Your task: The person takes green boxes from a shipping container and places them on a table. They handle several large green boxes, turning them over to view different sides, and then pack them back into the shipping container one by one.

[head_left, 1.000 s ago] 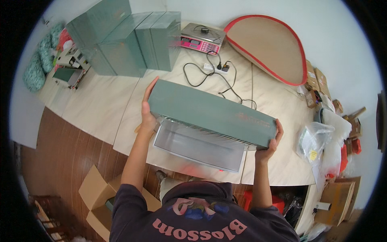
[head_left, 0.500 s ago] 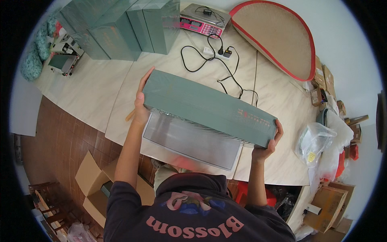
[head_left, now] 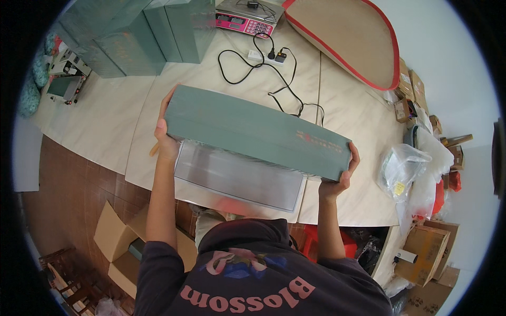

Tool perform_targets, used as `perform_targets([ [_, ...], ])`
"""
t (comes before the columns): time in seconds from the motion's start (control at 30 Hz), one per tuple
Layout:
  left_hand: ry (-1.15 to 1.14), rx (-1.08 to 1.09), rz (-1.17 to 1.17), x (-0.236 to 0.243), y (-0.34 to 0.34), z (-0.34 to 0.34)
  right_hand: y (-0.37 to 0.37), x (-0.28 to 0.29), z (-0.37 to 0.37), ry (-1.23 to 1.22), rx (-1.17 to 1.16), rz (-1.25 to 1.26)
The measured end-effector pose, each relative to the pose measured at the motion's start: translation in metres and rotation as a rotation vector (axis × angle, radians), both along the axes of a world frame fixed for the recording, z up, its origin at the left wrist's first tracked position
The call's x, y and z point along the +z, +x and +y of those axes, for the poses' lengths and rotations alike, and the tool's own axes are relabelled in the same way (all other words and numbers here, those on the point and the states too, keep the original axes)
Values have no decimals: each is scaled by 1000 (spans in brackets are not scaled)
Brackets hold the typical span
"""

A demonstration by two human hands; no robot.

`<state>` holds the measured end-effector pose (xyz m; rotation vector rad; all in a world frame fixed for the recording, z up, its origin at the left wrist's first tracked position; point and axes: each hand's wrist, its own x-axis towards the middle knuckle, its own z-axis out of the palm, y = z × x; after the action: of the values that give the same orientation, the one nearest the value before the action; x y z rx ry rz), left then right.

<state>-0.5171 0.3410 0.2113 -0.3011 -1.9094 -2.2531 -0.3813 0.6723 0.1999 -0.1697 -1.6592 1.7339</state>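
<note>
Between my two hands is a long sage-green box (head_left: 253,124) with faint lettering on its upper face and crinkled clear film along its near lower edge. My left hand (head_left: 167,129) is closed round the box's left end; my right hand (head_left: 340,171) grips the right end. Just under and in front of the box lies a translucent grey rectangle with a dark border (head_left: 237,184), its far part hidden by the box; I cannot tell whether it is a lid or a tray. A small wooden piece (head_left: 154,148) shows beside my left wrist.
Wrapped green boxes (head_left: 132,47) stand at the back left beside a small machine (head_left: 66,81). A pink scale (head_left: 243,23), power strip (head_left: 266,58) with cables and red-rimmed oval mat (head_left: 345,42) are behind. Plastic bags (head_left: 400,171) lie right; an open carton (head_left: 113,231) stands on the floor.
The whole view has shifted, with the table higher and further left in the picture. My hands still hold the box, now a little more level and further left in view.
</note>
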Motion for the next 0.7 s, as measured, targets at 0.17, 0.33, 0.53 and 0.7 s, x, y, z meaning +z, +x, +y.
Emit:
perform_targets([
  [0.17, 35, -23, 32, -7, -4, -2, 0, 1, -2, -20, -17, -18],
  [0.33, 61, -4, 25, -8, -4, -1, 1, 0, -1, -27, 11, 15],
  [0.53, 62, 8, 24, -9, -2, 0, 1, -1, 0, -43, 24, 12],
  [0.7, 48, 28, 23, -13, -4, -1, 1, -1, 0, -51, 47, 40],
])
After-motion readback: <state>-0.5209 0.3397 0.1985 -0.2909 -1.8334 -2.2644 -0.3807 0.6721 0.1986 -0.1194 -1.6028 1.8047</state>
